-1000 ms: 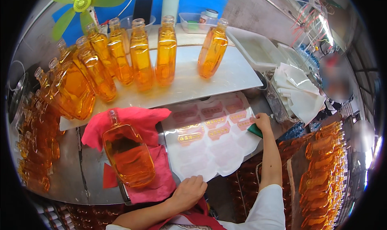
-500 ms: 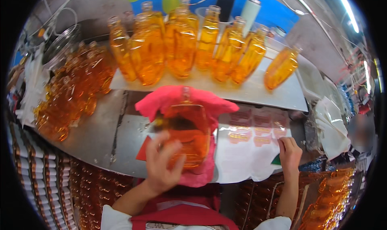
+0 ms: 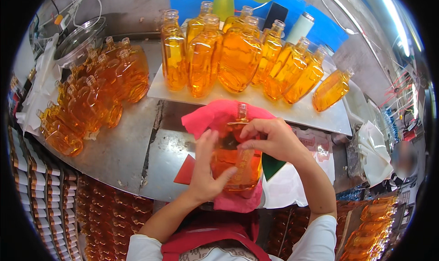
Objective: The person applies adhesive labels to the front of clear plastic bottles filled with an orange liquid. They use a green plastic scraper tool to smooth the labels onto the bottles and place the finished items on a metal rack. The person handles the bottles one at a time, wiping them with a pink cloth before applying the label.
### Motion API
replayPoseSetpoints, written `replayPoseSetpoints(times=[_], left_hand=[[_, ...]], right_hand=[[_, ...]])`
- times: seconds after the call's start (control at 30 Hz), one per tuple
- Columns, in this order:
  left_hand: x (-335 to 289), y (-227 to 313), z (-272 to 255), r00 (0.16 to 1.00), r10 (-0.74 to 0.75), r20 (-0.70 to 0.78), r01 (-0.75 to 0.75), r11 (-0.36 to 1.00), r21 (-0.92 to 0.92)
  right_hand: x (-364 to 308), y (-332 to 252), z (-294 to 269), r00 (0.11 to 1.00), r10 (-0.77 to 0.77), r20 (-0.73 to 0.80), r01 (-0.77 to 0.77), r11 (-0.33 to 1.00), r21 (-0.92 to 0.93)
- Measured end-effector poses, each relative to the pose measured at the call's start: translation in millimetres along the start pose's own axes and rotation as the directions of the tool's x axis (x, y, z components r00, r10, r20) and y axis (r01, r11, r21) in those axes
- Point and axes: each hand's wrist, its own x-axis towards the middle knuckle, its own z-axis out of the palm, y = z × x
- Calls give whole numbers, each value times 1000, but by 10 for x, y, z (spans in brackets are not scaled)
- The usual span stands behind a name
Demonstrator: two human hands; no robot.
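A flat glass bottle of amber liquid (image 3: 224,181) lies on a pink cloth (image 3: 206,117), its neck pointing away from me. My left hand (image 3: 206,169) is at its left side, fingers stretched and thumb apart over the glass. Above the bottle, my right hand (image 3: 274,139) pinches with thumb and fingertips at the top of a narrow clear label with gold print (image 3: 244,162). A green flat piece (image 3: 273,167) juts out below my right hand; its hold is hidden. A red flat piece (image 3: 184,170) shows beside my left hand; I cannot tell if it is held.
Several amber bottles (image 3: 240,55) stand on a pale board (image 3: 183,95) at the back, and more crowd the left (image 3: 91,101). Right of the cloth lies a white label sheet (image 3: 286,188). A green fan (image 3: 224,5), dark phone (image 3: 275,16) and pale flask (image 3: 301,27) are behind.
My right hand has come from the label sheet to above the bottle, the green piece moving with it. The gold-printed label now shows over the bottle. The whole view has shifted.
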Motion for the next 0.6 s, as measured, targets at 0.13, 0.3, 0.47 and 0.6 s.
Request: replayPoseSetpoints(times=[0.13, 0.3, 0.47, 0.6], left_hand=[[103, 12, -27, 978, 131, 163, -179, 928, 327], [157, 41, -105, 969, 84, 231, -174, 897, 405], [247, 169, -54, 959, -44, 279, -99, 873, 477], [262, 161, 2, 971, -18, 240, -121, 826, 551]], right_hand=[[194, 171, 63, 947, -188, -259, 75, 918, -389], [-144, 196, 229, 849, -106, -517, -125, 911, -392], [-564, 259, 615, 852, 145, -502, -210, 975, -76], [-503, 434, 631, 831, 245, -500, -199, 969, 143]])
